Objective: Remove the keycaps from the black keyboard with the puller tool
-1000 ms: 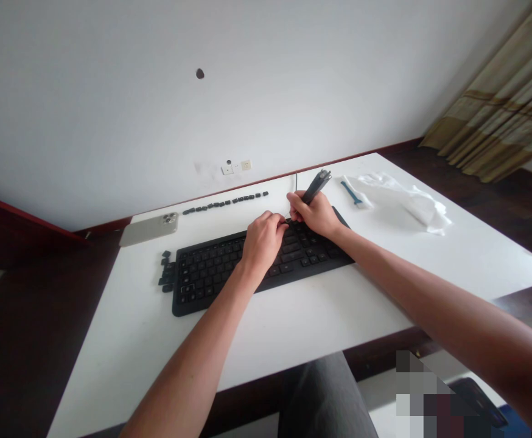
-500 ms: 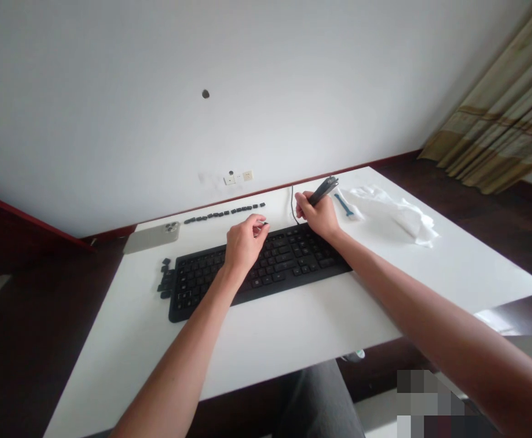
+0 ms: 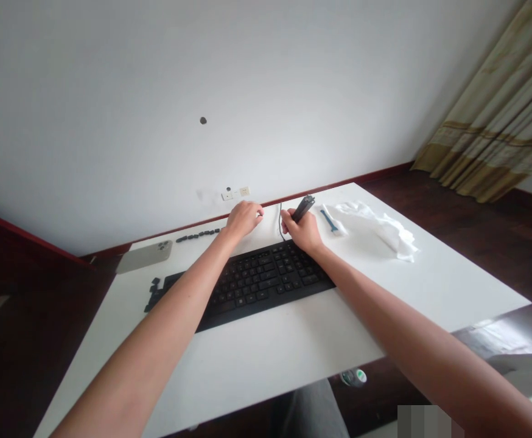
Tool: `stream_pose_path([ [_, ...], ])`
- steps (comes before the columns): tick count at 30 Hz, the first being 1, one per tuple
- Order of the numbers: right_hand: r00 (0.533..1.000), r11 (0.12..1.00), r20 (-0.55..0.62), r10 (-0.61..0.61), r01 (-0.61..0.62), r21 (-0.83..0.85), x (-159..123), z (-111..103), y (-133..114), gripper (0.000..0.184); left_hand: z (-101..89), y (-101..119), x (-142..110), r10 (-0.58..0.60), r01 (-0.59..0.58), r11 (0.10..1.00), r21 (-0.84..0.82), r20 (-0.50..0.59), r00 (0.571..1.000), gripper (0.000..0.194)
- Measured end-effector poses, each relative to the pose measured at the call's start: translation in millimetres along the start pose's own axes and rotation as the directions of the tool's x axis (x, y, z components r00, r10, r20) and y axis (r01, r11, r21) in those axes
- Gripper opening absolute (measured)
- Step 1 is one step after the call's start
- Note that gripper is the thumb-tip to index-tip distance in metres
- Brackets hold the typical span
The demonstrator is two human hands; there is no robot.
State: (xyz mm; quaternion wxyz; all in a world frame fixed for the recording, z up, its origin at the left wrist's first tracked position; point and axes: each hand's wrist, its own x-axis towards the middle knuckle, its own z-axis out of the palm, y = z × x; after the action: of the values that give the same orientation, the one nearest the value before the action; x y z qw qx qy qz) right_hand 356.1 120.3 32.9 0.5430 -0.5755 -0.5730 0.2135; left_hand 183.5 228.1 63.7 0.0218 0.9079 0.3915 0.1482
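A black keyboard (image 3: 270,277) lies on the white table, partly covered by my left forearm. My left hand (image 3: 245,219) is beyond its back edge, at the right end of a row of black keycaps (image 3: 197,235). Its fingers are curled closed and the fingertips are mostly hidden, so what they hold cannot be seen. My right hand (image 3: 303,231) is at the keyboard's back right, wrapped around a thick dark grey tool (image 3: 303,208) that sticks up from the fist; its lower end is hidden. More loose keycaps (image 3: 153,297) lie by the keyboard's left end.
A phone (image 3: 145,258) lies at the back left of the table. A black cable (image 3: 280,219) runs from behind the keyboard. To the right are a blue tool (image 3: 329,219) and a crumpled white cloth or tissue (image 3: 387,231). A bottle (image 3: 353,377) stands below the table edge.
My left hand has moved from above the keyboard to the right end of the keycap row. My right hand still grips the dark tool. The camera view has shifted slightly.
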Motion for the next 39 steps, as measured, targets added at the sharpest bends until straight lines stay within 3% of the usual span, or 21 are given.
stream_pose_path([
  [12,0.999,0.999,0.007,0.049,-0.049,-0.002,1,0,-2,0.042,16.1,-13,2,-0.047,0.041,0.996,0.074,0.074,0.996,0.018],
  [20,0.998,0.998,0.004,0.06,-0.06,0.0,1,1,0,0.042,17.7,-14,3,-0.075,0.068,0.994,0.082,0.088,0.993,0.02],
  [24,0.997,0.997,0.011,0.082,-0.082,0.004,1,1,-1,0.042,9.5,-18,-1,-0.037,0.034,0.998,0.058,0.046,0.998,0.024],
  [27,0.995,0.995,0.012,0.1,-0.1,0.01,2,1,-1,0.044,-7.4,-25,-21,-0.006,0.007,1.0,0.016,-0.072,0.997,0.027],
  [31,0.995,0.995,0.024,0.098,-0.098,0.01,1,1,-1,0.045,-34.8,-41,-80,-0.074,0.07,0.997,-0.03,-0.182,0.98,0.023],
  [35,0.996,0.997,0.044,0.077,-0.077,0.005,1,0,0,0.046,-45.2,-46,-145,-0.291,0.257,0.956,-0.143,-0.331,0.898,0.024],
  [37,0.996,0.998,0.053,0.068,-0.068,-0.001,1,0,2,0.048,-41.6,-42,-166,-0.364,0.321,0.931,-0.172,-0.388,0.847,0.026],
  [39,0.996,0.998,0.053,0.067,-0.067,0.003,2,1,6,0.048,-35.2,-36,-175,-0.395,0.362,0.918,-0.159,-0.399,0.828,0.028],
])
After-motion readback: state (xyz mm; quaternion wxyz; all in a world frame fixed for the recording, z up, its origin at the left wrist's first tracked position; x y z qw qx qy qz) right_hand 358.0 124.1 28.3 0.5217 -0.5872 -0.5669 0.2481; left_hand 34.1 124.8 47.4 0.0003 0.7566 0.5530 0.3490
